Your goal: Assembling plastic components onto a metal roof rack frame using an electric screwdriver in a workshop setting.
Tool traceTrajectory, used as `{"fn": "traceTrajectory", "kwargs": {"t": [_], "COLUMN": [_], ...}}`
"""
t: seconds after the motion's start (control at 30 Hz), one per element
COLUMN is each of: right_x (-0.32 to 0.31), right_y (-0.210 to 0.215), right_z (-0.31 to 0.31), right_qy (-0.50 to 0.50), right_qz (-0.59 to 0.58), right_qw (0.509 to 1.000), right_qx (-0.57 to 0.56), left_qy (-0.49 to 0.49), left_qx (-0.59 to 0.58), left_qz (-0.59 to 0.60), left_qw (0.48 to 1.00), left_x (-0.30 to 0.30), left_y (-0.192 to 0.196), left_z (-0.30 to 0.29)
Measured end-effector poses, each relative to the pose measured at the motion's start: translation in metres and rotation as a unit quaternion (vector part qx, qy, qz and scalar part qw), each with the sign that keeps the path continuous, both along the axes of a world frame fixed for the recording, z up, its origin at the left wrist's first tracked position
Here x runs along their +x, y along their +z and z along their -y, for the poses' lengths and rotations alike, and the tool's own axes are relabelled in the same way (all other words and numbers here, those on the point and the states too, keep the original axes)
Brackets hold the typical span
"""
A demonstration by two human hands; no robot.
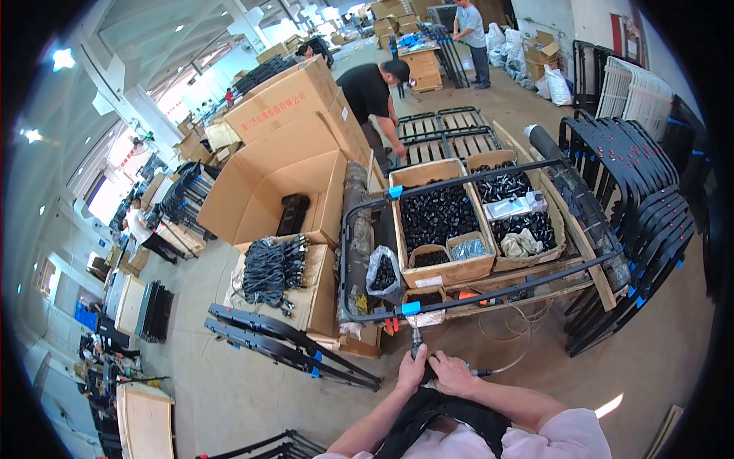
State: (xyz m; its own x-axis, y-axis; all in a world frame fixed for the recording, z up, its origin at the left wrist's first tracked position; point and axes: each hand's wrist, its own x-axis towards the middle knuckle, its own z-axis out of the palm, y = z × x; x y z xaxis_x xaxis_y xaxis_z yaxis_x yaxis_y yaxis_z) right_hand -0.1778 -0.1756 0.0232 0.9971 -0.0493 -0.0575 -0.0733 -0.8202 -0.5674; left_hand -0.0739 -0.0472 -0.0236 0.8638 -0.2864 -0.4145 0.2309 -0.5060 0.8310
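Close to my body, my left hand [412, 370] is closed around a slim power driver [417, 337], whose tip points up at the near rail of a black metal frame [489, 301]. My right hand [453, 374] is closed at the rear of the same tool, beside the hose fitting [483, 372]. A blue tape patch [411, 308] wraps the rail just above the tip. The frame lies across a wooden bench over cartons of black parts [437, 214]. Whether the tip touches the rail cannot be made out.
A clear bag of black parts [384, 274] stands inside the frame. Folded black frames [279, 336] lean at left; more frames [634, 176] stack at right. Bundled cables [274, 268] lie near a big open carton [267, 191]. A co-worker [371, 96] bends over slatted frames beyond.
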Motion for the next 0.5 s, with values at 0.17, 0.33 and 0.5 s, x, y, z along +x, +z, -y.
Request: {"fn": "traceTrajectory", "kwargs": {"t": [0.17, 0.33, 0.5], "right_x": [-0.006, -0.024, -0.045], "right_y": [-0.007, -0.019, -0.001], "right_z": [-0.006, 0.0, 0.016], "right_qy": [-0.012, 0.002, -0.152], "right_qz": [-0.018, -0.121, -0.198], "right_qw": [1.0, 0.992, 0.967], "right_qx": [0.002, 0.041, 0.054], "left_qy": [-0.036, -0.113, -0.268], "left_qx": [0.011, -0.015, 0.005], "left_qz": [-0.042, -0.187, -0.12], "left_qw": [0.998, 0.976, 0.956], "left_x": [-0.002, -0.001, 0.0], "left_y": [-0.013, -0.043, -0.06], "left_z": [-0.014, -0.026, 0.018]}}
